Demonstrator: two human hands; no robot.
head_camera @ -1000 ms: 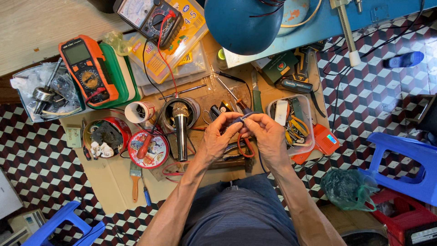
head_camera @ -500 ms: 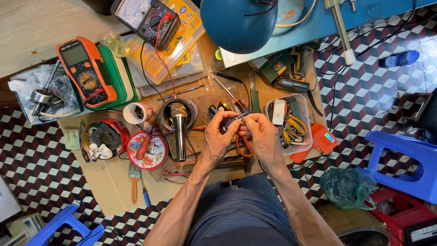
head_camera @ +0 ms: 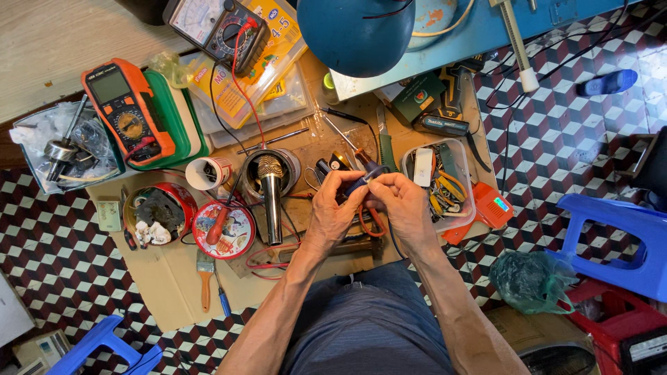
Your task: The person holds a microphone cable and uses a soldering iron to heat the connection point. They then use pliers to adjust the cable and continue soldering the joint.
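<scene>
Both hands are closed round one small dark part [head_camera: 366, 182], which is held between them above the cardboard mat [head_camera: 167, 278]. It is pinched by the left hand [head_camera: 332, 212] from the left and gripped by the right hand [head_camera: 403, 208] from the right, the fingertips of the two touching. A thin metal rod [head_camera: 342, 141] is seen rising from the part toward the upper left; what the part is cannot be told.

Just left of the left hand, a microphone [head_camera: 269, 191] with a mesh head and smooth metal shaft is stood in a round tin. A clear plastic tray [head_camera: 467, 208] of coloured wires lies just right of the right hand, with an orange plastic box [head_camera: 492, 207] beside it. Further left, a red round tin [head_camera: 224, 228] and a wooden-handled brush [head_camera: 205, 278] are placed on the mat. An orange multimeter [head_camera: 125, 111] rests on a green case at the upper left. A blue domed lamp shade [head_camera: 356, 31] is seen at the top, and a checked tile floor [head_camera: 577, 132] at the right.
</scene>
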